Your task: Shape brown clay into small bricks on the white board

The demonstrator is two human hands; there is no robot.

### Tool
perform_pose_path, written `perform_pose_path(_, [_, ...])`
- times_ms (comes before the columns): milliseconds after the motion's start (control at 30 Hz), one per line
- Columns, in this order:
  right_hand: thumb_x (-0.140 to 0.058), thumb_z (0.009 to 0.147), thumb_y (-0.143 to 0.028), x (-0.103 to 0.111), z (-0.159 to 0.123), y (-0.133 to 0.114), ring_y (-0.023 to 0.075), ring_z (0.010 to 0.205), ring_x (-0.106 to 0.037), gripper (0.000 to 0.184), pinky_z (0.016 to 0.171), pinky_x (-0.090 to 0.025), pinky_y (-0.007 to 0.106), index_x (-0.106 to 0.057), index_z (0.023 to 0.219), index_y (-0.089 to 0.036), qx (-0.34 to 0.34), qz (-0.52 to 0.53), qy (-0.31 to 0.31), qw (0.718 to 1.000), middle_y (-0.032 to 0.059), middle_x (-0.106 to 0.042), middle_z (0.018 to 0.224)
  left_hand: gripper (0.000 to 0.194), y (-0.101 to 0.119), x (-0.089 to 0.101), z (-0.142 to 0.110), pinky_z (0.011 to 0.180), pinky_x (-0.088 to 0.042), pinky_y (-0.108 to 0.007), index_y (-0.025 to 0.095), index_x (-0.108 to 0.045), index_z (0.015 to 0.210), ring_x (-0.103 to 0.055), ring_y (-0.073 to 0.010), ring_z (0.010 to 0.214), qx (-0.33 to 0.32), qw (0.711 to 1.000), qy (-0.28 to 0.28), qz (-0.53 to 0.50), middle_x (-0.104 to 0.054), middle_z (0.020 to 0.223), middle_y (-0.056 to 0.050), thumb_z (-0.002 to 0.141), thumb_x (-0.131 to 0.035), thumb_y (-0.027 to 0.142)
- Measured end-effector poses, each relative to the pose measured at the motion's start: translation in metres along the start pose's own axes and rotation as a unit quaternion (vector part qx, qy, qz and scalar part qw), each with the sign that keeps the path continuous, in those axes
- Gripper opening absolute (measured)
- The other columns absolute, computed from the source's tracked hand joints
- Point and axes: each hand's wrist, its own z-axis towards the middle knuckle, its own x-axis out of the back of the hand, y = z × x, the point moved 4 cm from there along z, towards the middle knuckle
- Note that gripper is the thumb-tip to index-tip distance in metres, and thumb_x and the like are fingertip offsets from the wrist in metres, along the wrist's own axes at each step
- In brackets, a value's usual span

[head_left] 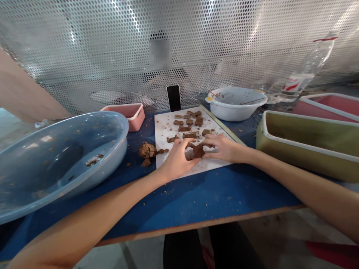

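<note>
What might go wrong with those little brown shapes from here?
The left hand and right hand could squeeze the brown clay-like piece between them out of shape. Their fingers might also nudge the bone-shaped piece lying just beyond. The phone, standing upright behind the shapes, could topple onto them if bumped.

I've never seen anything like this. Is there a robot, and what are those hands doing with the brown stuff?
There's no robot here. There is just one picture, taken by a camera on a person's head, looking forward and down. That's why two arms reach in from the bottom and side.

The left hand and right hand hold a brown piece between them, over a white sheet on a blue table. More small brown pieces lie on the sheet, and a bigger lump sits left of it. Around them are a blue tub, a white bowl and a phone.
</note>
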Motion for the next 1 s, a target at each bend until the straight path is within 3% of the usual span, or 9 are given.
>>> perform_pose_path(167, [-0.073, 0.099, -0.061, 0.003, -0.002, -0.002, 0.0258, 0.096, -0.068, 0.044, 0.086, -0.049, 0.04, -0.076, 0.118, -0.021, 0.005, -0.019, 0.002, 1.0, 0.0087, -0.07, 0.106, 0.06, 0.0, -0.001, 0.001, 0.108, -0.058, -0.054, 0.023, -0.06, 0.14, -0.066, -0.034, 0.126, 0.005, 1.0, -0.001, -0.004, -0.066, 0.123, -0.012, 0.088, -0.088, 0.024])
perform_pose_path(333, [-0.061, 0.109, -0.053, 0.018, -0.01, -0.011, 0.0262, 0.103, -0.067, 0.041, 0.096, -0.041, 0.044, -0.074, 0.136, -0.025, 0.032, -0.045, 0.079, 0.995, 0.0079, -0.068, 0.108, 0.061, -0.003, -0.003, 0.002, 0.104, -0.059, -0.053, 0.023, -0.06, 0.142, -0.067, -0.0334, 0.12, 0.02, 1.0, 0.0, 0.008, -0.063, 0.122, -0.012, 0.089, -0.088, 0.032])
perform_pose_path(400, [-0.056, 0.113, -0.047, 0.025, -0.013, -0.017, 0.0239, 0.1, -0.065, 0.035, 0.096, -0.037, 0.044, -0.076, 0.134, -0.027, 0.073, -0.047, 0.094, 0.992, 0.0062, -0.065, 0.102, 0.062, -0.003, -0.002, 0.002, 0.102, -0.06, -0.053, 0.024, -0.059, 0.143, -0.067, -0.0333, 0.118, 0.019, 1.0, 0.001, 0.012, -0.063, 0.122, -0.012, 0.09, -0.089, 0.036])
perform_pose_path(567, [-0.055, 0.114, -0.039, 0.025, -0.018, -0.023, 0.0212, 0.1, -0.06, 0.031, 0.096, -0.034, 0.044, -0.08, 0.131, -0.031, 0.163, -0.048, 0.034, 0.985, 0.0052, -0.061, 0.103, 0.06, -0.002, -0.003, 0.002, 0.106, -0.058, -0.053, 0.026, -0.058, 0.142, -0.066, -0.0342, 0.124, 0.013, 1.0, 0.0, 0.007, -0.065, 0.122, -0.011, 0.09, -0.087, 0.032])
perform_pose_path(1000, [-0.061, 0.112, -0.037, 0.019, -0.017, -0.019, 0.0221, 0.099, -0.06, 0.028, 0.095, -0.035, 0.044, -0.08, 0.131, -0.032, 0.176, -0.073, 0.037, 0.981, 0.0054, -0.062, 0.103, 0.061, -0.002, -0.002, 0.001, 0.109, -0.058, -0.055, 0.023, -0.058, 0.142, -0.067, -0.0343, 0.125, 0.023, 1.0, 0.003, 0.006, -0.065, 0.123, -0.012, 0.089, -0.088, 0.03])
